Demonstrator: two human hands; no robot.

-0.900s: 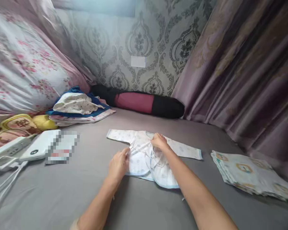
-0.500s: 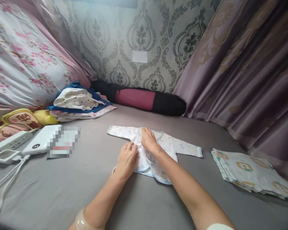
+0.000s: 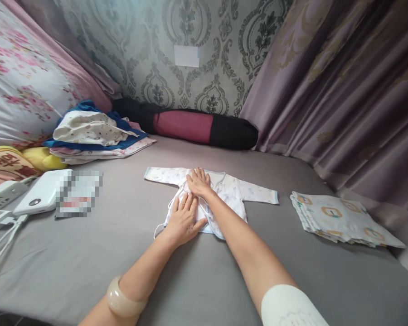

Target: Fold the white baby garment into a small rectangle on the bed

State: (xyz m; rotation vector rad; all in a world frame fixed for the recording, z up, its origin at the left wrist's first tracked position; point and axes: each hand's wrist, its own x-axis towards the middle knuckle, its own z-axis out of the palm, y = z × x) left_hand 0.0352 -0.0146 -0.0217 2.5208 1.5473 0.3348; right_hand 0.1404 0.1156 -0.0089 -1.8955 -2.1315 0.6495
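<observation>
A small white baby shirt (image 3: 236,199) with pale blue trim and faint prints lies spread on the grey bed sheet (image 3: 122,253), both sleeves stretched out sideways. My left hand (image 3: 185,219) rests flat on its lower left front, fingers spread. Just above, my right hand (image 3: 199,182) lies flat on the upper chest near the neckline, fingers extended. Thin white ties show beside the hands, one looping out past the shirt's left edge. My palms and forearm cover part of the front panels.
On the right lies a folded printed cloth (image 3: 340,219). Left are a white power bank (image 3: 42,192), a power strip (image 3: 3,194) with cables and a blurred packet (image 3: 80,192). Behind sit a clothes pile (image 3: 91,131) and a black and maroon roll (image 3: 183,126) against the wall.
My fingers have gone from bent and gripping at the shirt's front to spread flat on it. The front panel lies smoother, and the whole view has tilted slightly downward.
</observation>
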